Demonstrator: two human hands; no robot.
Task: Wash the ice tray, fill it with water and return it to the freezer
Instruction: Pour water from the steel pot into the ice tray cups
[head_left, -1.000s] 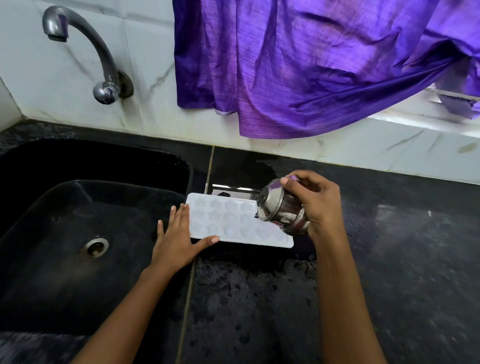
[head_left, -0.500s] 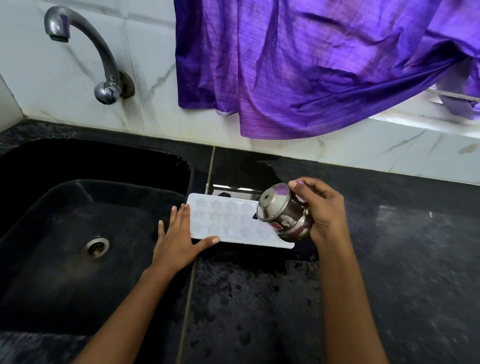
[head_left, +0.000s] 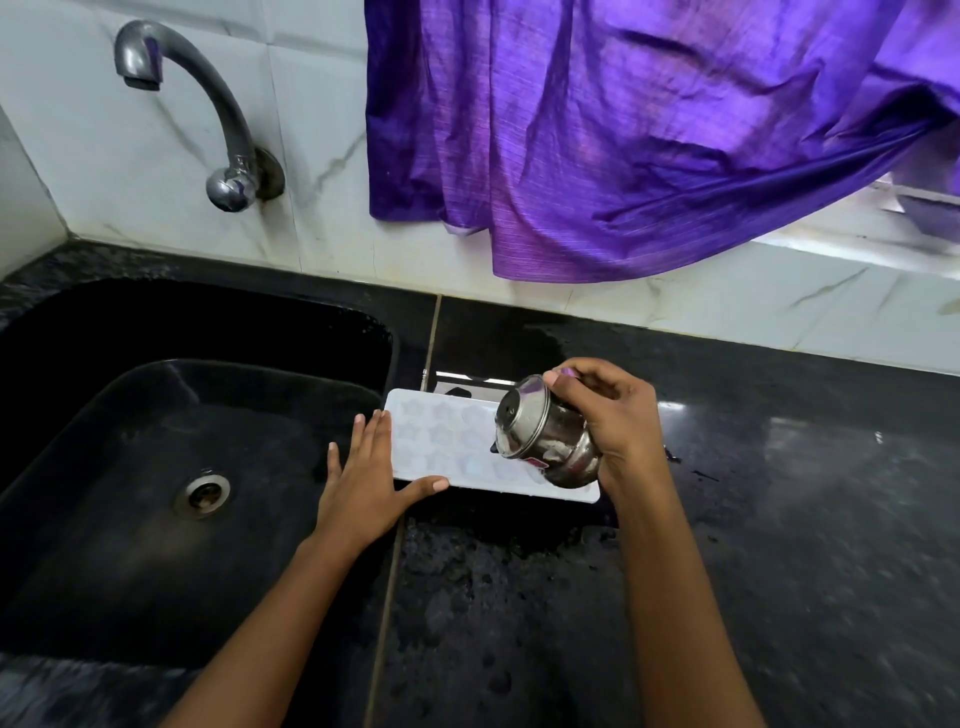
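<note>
A white ice tray (head_left: 452, 441) with star-shaped cells lies flat on the black counter, just right of the sink. My left hand (head_left: 366, 478) rests flat against the tray's left end, fingers straight and thumb along its near edge. My right hand (head_left: 610, 415) grips a small steel pot (head_left: 545, 434), tipped on its side over the tray's right half with its mouth facing left. The pot hides several of the tray's right cells.
A black sink (head_left: 156, 467) with a steel drain (head_left: 202, 493) fills the left. A curved metal tap (head_left: 208, 114) juts from the white marble wall. A purple curtain (head_left: 623, 130) hangs over the back wall. The wet black counter (head_left: 779, 519) stretches right.
The pot in my right hand has tipped further, its mouth turning left over the tray. My left hand has stayed at the tray's left end.
</note>
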